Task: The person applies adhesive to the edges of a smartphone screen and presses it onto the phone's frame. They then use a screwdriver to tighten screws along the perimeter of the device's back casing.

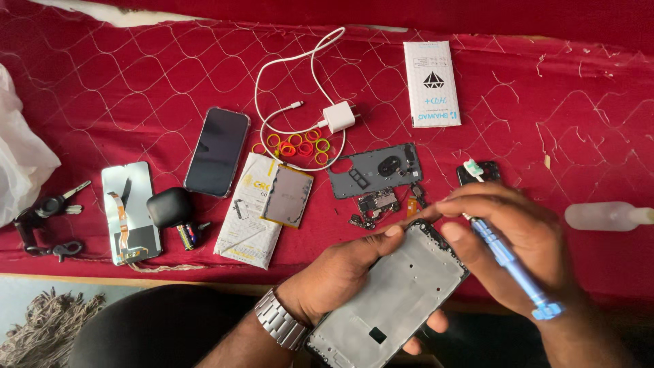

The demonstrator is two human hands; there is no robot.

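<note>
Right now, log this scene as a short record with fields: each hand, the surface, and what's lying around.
left hand: holds phone frame from below, thumb on its top edge
right hand: holds blue screwdriver over the frame's top corner
surface: red cloth
nearby: circuit board, grey back cover, battery, white charger, dark phone

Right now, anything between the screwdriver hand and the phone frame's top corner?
Nothing visible. The right hand holds the blue screwdriver directly at the top corner of the phone frame. The left hand grips the frame's left edge, its thumb beside that corner, not across it.
</note>
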